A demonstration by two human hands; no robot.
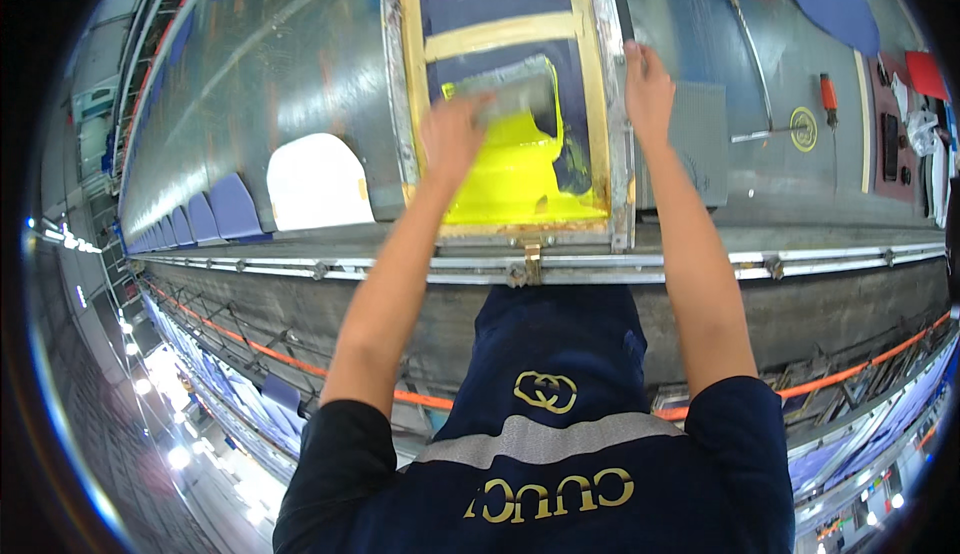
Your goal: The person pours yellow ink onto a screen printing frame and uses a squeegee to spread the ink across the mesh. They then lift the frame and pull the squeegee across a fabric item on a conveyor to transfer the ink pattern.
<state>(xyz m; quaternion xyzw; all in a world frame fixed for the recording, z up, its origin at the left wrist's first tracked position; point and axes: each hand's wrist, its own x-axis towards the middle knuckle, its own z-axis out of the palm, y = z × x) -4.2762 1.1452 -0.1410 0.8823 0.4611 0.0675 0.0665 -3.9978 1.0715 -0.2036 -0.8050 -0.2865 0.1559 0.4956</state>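
A screen printing frame (617, 144) lies in front of me, its metal sides edged inside with tan tape. Bright yellow-green ink (505, 174) covers much of the near part of its mesh, with dark patches showing at the right. My left hand (455, 137) is closed around a squeegee (525, 101), whose wide blade stands in the ink; motion blurs it slightly. At the frame's right side, my right hand (648, 89) has its fingers curled against the outer edge. A brass-coloured clamp (533, 262) sits below the frame's near edge.
A white rounded piece (318, 182) lies left of the frame, beyond it a row of purple pieces (233, 204). To the right are a grey ribbed plate (700, 144), a metal rod (750, 54), an orange-handled tool (829, 94) and a phone (890, 147). A metal rail (380, 267) borders the table.
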